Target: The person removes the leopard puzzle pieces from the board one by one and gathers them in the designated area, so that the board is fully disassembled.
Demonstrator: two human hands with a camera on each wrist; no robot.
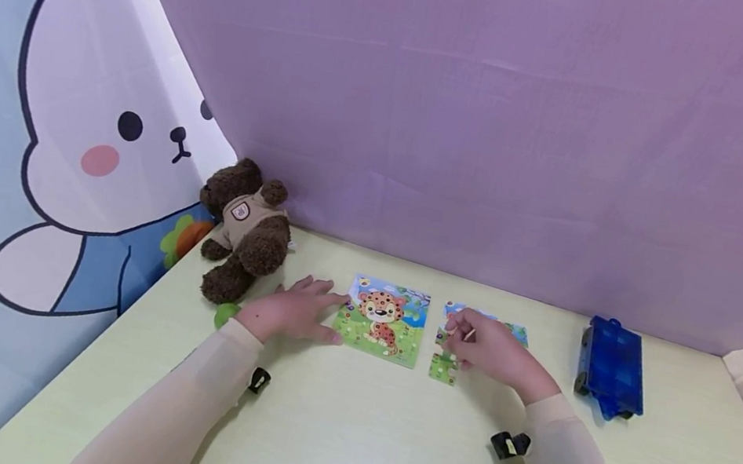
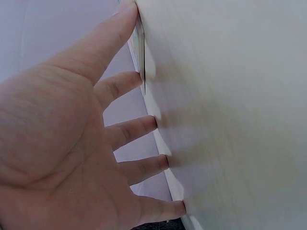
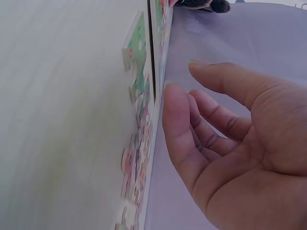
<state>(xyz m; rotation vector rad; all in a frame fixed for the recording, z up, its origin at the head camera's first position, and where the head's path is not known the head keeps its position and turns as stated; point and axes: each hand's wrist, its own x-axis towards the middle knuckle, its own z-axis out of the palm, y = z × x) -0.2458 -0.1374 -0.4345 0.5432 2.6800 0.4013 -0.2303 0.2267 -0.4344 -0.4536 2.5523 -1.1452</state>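
My left hand lies with spread, nearly straight fingers at the left side of a leopard picture card. In the left wrist view, the fingertips touch the tabletop, and the thumb reaches the card's edge. To the right of that card, my right hand hovers above jigsaw puzzle pieces. Its fingers are loosely bent, and the right wrist view shows a gap between thumb and index finger with nothing held. The hand hides part of the puzzle in the head view; loose pieces show beside it in the right wrist view.
A brown teddy bear sits at the back left, with a green round thing by the left wrist. On the right stands a blue translucent toy cart. A purple cloth hangs behind the table.
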